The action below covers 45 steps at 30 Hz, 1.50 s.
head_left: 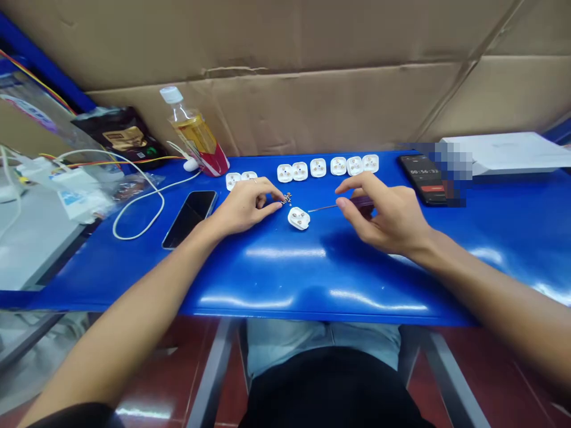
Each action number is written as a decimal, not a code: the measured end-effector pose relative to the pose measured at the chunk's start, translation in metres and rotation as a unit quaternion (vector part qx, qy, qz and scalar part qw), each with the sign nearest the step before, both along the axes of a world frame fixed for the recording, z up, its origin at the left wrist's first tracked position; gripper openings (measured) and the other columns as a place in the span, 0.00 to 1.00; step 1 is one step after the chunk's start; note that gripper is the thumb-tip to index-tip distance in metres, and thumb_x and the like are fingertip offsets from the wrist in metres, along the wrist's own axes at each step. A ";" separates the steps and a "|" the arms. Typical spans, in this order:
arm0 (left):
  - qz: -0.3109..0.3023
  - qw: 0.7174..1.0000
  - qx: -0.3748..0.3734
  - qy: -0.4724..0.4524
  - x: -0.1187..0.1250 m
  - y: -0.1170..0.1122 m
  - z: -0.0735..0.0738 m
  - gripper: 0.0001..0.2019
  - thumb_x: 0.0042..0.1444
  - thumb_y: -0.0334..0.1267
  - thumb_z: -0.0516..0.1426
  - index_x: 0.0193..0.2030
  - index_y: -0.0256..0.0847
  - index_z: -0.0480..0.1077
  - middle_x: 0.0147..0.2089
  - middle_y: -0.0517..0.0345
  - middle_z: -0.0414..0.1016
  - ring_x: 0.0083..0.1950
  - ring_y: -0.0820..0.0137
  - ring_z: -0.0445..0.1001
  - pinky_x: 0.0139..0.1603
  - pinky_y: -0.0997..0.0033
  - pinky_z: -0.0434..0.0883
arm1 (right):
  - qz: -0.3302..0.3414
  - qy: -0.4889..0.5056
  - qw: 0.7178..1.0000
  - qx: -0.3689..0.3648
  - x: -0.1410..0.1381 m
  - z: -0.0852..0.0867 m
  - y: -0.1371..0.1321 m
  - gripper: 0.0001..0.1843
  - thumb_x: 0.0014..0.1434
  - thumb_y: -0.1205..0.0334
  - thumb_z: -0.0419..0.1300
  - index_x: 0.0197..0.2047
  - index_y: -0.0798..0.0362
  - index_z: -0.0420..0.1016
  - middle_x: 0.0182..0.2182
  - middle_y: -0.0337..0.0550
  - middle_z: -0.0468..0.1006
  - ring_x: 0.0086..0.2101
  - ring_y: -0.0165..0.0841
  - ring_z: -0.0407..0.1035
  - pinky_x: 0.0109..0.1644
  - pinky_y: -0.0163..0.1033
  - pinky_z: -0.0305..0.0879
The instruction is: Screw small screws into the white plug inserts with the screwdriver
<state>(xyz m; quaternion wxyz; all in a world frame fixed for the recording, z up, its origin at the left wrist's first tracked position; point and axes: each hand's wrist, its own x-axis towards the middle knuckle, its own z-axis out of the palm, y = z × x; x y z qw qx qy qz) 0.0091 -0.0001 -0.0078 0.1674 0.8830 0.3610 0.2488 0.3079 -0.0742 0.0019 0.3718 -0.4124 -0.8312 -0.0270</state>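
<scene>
My right hand [383, 217] is closed around the dark handle of a screwdriver [323, 208], whose thin metal shaft points left. Just beyond its tip lies a white plug part [298, 218] with metal pieces inside, flat on the blue table and untouched by either hand. My left hand [250, 205] reaches to a small heap of screws [286, 198] behind that part. Its thumb and forefinger are pinched at the heap's edge; what is between them is too small to make out. Behind my left hand sit two more white plug parts [232, 181], partly covered by it.
Several similar white plug parts [318, 167] stand in a row along the back. A phone [190, 220] lies left, another phone [423, 180] showing a timer lies right beside a white box [504, 151]. A drink bottle [196, 134] and a looping white cable [115, 223] are at left.
</scene>
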 end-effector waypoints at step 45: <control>0.045 0.829 -0.363 -0.423 0.033 -0.029 0.005 0.14 0.49 0.41 0.75 0.39 0.39 0.82 0.36 0.54 0.84 0.37 0.71 0.79 0.39 0.71 0.75 | 0.054 0.007 0.995 0.081 -0.005 0.006 -0.009 0.07 0.71 0.64 0.61 0.51 0.49 0.78 0.41 0.42 0.88 0.36 0.35 0.83 0.42 0.38 0.80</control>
